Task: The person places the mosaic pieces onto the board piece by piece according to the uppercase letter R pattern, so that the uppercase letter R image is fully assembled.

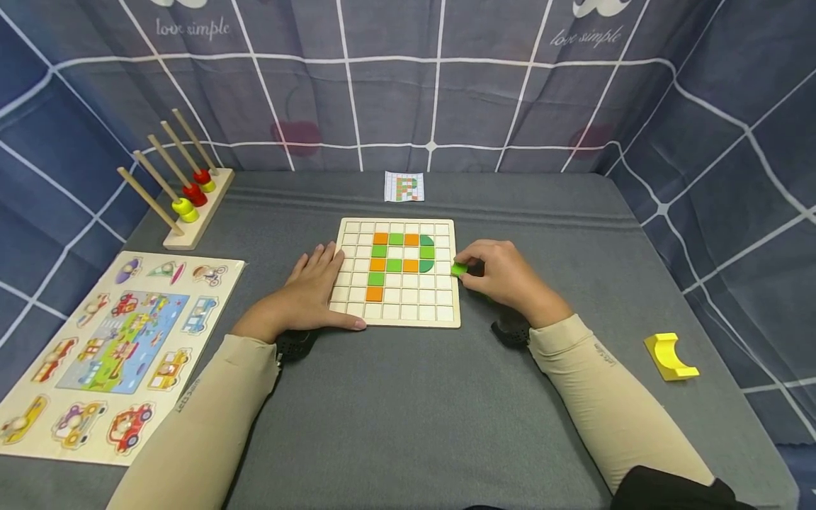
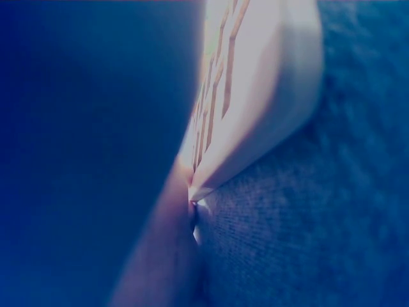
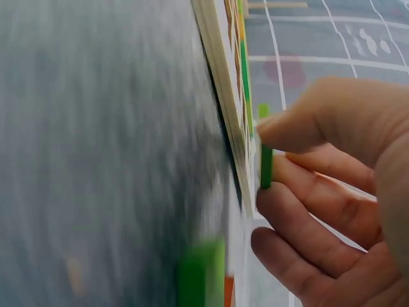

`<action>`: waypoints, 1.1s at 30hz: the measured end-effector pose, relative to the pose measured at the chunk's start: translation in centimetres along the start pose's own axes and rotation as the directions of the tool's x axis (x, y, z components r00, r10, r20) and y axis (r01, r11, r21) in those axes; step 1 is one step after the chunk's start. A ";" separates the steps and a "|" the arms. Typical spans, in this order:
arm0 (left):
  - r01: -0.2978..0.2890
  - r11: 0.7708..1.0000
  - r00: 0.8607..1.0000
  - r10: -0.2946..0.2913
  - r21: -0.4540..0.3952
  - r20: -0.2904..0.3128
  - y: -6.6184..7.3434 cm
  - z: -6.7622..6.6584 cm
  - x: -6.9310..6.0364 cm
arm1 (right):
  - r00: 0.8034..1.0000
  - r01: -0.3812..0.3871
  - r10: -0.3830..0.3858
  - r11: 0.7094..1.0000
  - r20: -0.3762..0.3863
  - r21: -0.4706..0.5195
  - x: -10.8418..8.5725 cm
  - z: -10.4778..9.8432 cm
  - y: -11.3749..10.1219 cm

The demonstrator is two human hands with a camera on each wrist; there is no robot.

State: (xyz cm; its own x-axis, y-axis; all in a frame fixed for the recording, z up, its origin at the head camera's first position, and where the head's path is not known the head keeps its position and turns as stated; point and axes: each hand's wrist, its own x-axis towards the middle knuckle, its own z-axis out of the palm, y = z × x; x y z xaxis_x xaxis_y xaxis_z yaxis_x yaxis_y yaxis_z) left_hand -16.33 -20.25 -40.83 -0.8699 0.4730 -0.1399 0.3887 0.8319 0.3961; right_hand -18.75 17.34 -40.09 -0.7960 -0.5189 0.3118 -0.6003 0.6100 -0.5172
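A wooden grid board [image 1: 417, 294] lies mid-table, bearing orange and green square tiles and two dark green rounded tiles in a P-like shape. My left hand [image 1: 306, 290] rests along its left edge, fingers straight and thumb at the near-left corner. In the left wrist view the board's edge [image 2: 275, 89] appears blurred beside part of the hand. Just over the board's right edge, my right hand [image 1: 510, 273] pinches a green square tile [image 1: 459, 269] between thumb and fingers. The right wrist view shows this tile [image 3: 266, 163] held on edge, and another green piece [image 3: 201, 275] lower down, blurred.
Behind the board lies a small pattern card [image 1: 404, 187]. A peg stand [image 1: 200, 219] with red and yellow beads is at the back left, above a picture puzzle board [image 1: 159, 276]. A yellow curved block [image 1: 669, 358] sits at right. Grid-patterned cloth walls [image 1: 395, 99] enclose the table.
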 end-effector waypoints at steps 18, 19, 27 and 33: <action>0.006 0.999 1.000 -0.006 -0.038 0.000 -0.1 0.0 -0.2 | 0.975 0.196 -0.196 0.981 0.107 0.004 4.0 4.2 -5.7; 0.008 0.999 1.000 -0.008 -0.031 -0.001 -0.1 0.0 -0.2 | 0.971 0.206 -0.206 0.978 0.120 0.007 4.1 4.5 -6.1; 0.019 1.000 1.000 -0.019 -0.011 0.016 -0.1 0.0 0.0 | 0.944 0.285 -0.286 0.958 0.166 0.029 4.9 6.1 -8.4; 0.015 1.000 1.000 -0.015 -0.008 0.024 0.0 -0.1 0.0 | 0.926 0.329 -0.334 0.943 0.176 0.054 5.0 6.7 -9.2</action>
State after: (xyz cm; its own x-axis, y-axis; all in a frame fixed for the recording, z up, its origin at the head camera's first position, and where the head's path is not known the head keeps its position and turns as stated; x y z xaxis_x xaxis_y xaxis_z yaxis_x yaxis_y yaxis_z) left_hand -16.35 -20.28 -40.71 -0.8681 0.4673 -0.1674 0.3730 0.8365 0.4014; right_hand -16.66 5.15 -39.11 -0.5231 -0.7896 0.3209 -0.8238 0.3719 -0.4278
